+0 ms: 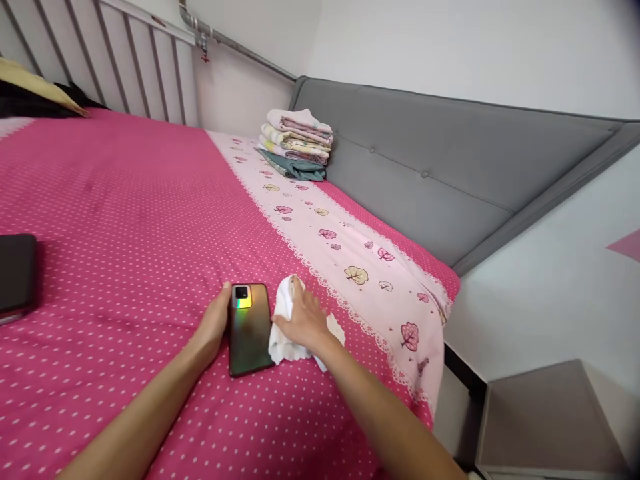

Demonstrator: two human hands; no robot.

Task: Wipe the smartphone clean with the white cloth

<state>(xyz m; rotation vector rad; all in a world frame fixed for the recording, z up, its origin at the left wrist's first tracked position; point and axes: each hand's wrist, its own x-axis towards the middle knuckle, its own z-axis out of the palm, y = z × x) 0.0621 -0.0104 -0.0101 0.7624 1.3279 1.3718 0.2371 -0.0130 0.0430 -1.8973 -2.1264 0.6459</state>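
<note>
A dark phone [249, 330] with an iridescent back lies face down on the pink dotted bedsheet [125, 220]. My left hand [214, 325] rests along its left edge, fingers curled against the side of the phone. My right hand [301, 319] lies flat on a crumpled white cloth [283, 343] that sits right beside the phone's right edge. The fingers of this hand are stretched out, pressing the cloth onto the bed.
A stack of folded cloths [297, 145] sits at the far corner against the grey padded headboard [450, 180]. A black flat device [17, 275] lies at the left edge. The bed's right edge drops toward a grey cabinet [545, 420].
</note>
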